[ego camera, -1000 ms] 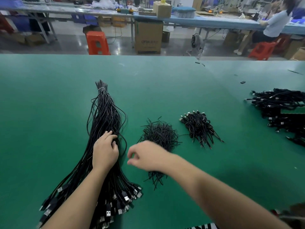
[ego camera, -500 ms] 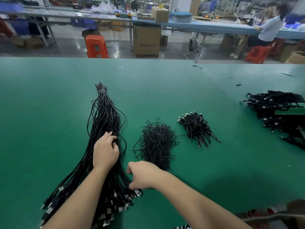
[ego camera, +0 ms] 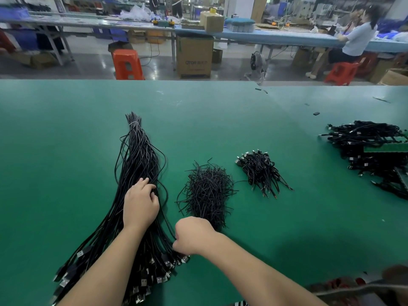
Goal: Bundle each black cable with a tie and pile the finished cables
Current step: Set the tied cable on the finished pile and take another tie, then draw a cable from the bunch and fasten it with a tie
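Fingers of the left hand (ego camera: 140, 206) pressed on the long loose cables (ego camera: 136, 173), the right hand (ego camera: 192, 238) pinched one near their plug ends, with the tie heap (ego camera: 208, 191) just right of them and the finished pile (ego camera: 261, 173) beyond that.

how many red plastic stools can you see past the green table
2. One red stool stands behind the table's far edge, left of the cardboard box. The other is far right by the seated person; more may be hidden behind them.
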A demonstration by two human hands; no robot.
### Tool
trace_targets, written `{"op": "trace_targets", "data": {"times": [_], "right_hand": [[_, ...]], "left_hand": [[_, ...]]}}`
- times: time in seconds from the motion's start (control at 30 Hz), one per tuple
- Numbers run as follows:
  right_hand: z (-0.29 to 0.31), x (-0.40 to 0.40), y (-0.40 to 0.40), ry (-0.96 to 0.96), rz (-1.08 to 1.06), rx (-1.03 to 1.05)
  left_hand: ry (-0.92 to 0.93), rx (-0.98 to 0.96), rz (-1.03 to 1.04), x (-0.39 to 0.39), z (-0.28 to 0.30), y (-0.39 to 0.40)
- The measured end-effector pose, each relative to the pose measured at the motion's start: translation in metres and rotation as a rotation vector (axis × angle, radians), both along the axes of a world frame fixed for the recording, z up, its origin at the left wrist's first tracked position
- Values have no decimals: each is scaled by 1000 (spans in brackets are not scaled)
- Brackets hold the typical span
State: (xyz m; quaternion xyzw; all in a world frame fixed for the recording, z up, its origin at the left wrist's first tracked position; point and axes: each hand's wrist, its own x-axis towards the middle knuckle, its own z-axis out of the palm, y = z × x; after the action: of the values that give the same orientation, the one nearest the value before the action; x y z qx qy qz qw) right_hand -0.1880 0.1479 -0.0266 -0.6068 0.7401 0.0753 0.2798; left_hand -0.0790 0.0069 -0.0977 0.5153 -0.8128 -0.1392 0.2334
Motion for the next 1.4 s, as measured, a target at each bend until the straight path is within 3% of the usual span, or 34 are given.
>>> {"op": "trace_targets", "data": {"times": [0.17,0.33,0.57,0.93,1.27,1.4], "right_hand": [[8,-11,1,-154,-113,-127],[24,-25,2,-346,-250,-345],[59,-49,9,-912,-506,-461],[105,-61,42,-1180,-330,-637],[131,-71,58,-1514,-236,-720],[135,-73,60,-1627,-181,-704]], "left_hand": [[21,-28,15,-2,2,3],[-78,-275,-132,-1,0,12],[-161,-181,-194,-1,-4,9],[-188,-209,-156,-4,-3,10],[278,201,-1,-10,20,-6],[150,-29,-182,-27,47,-8]]}}
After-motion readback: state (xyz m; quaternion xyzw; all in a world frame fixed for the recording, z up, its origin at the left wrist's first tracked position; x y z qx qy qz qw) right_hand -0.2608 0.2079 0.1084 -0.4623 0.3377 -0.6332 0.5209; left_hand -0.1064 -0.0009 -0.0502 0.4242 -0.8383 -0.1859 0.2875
